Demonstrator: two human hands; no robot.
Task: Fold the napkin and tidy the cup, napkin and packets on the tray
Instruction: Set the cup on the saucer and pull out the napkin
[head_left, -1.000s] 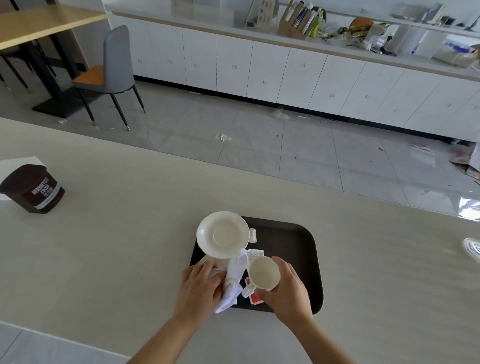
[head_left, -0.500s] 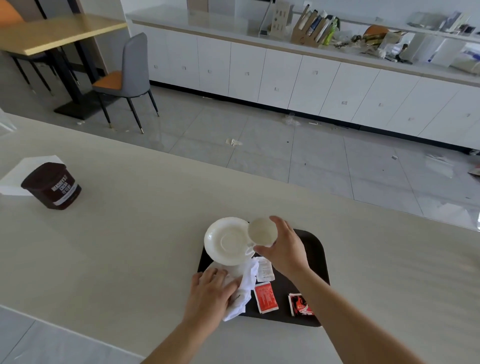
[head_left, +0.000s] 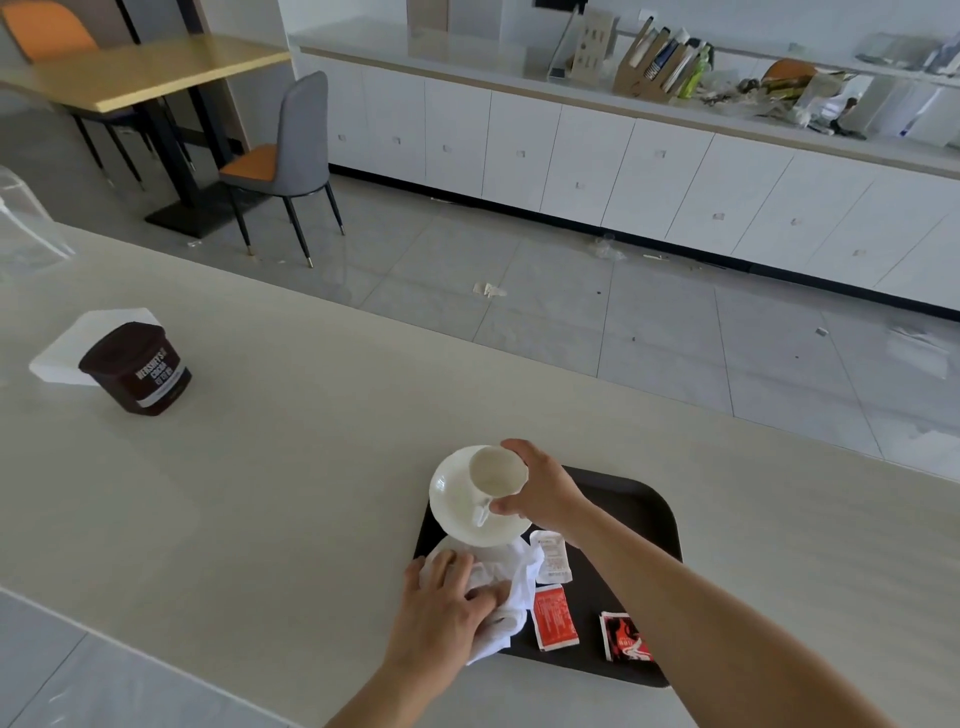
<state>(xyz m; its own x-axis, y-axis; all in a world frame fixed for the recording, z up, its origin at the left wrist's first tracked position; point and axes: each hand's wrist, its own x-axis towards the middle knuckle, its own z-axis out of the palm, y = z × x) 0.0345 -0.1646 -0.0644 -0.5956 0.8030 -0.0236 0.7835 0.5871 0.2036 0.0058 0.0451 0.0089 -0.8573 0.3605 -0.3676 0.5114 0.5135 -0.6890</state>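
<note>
A dark tray (head_left: 649, 506) lies on the pale counter in front of me. At its far left corner sits a white saucer (head_left: 453, 512). My right hand (head_left: 543, 488) grips a white cup (head_left: 496, 474), tilted, over the saucer. Whether the cup touches the saucer I cannot tell. My left hand (head_left: 447, 608) presses on a crumpled white napkin (head_left: 511, 582) at the tray's near left edge. A white packet (head_left: 553, 556), a red packet (head_left: 555, 617) and a red-and-black packet (head_left: 625, 638) lie on the tray beside the napkin.
A dark brown cocoa tub (head_left: 136, 369) stands far left on the counter against a white napkin stack (head_left: 62, 345). Beyond the counter's far edge are a tiled floor, a grey chair (head_left: 283, 161) and white cabinets (head_left: 649, 176).
My right hand carried the cup from the tray's near side up and left to the saucer. The packets it had covered now show. My left hand stayed on the napkin.
</note>
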